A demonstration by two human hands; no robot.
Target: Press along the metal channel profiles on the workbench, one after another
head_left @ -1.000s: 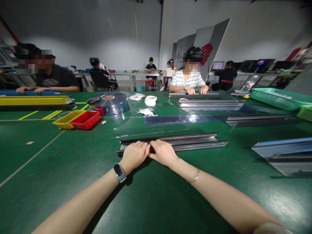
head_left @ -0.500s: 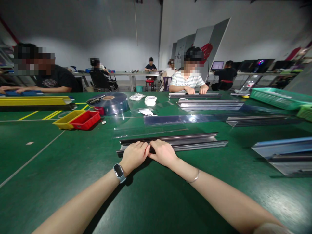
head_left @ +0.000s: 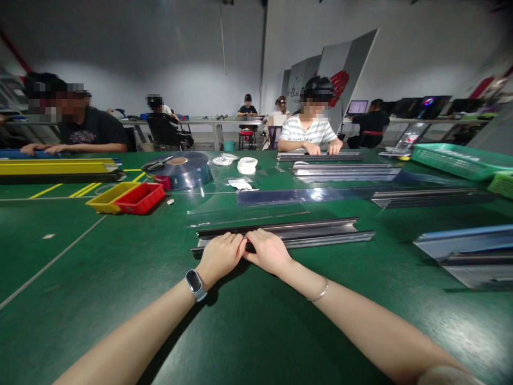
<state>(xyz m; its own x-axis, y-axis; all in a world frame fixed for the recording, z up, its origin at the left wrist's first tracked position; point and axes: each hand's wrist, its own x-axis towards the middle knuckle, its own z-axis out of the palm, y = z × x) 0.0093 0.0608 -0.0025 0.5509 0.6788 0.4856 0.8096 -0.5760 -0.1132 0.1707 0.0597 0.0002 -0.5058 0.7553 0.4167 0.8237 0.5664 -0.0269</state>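
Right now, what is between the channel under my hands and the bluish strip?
The head view shows a clear strip lying between the dark channel and the bluish strip.

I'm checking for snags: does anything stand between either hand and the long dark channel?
Nothing visible does: the left hand and right hand are both on the dark channel. The clear strip lies beyond it.

Both of the person's hands meet, backs upward.
The left hand (head_left: 222,254) and right hand (head_left: 270,250) sit side by side, thumb sides together, fingers curled over with tips hidden; the left forearm (head_left: 136,321) and right forearm (head_left: 368,326) slant inward from the lower corners.
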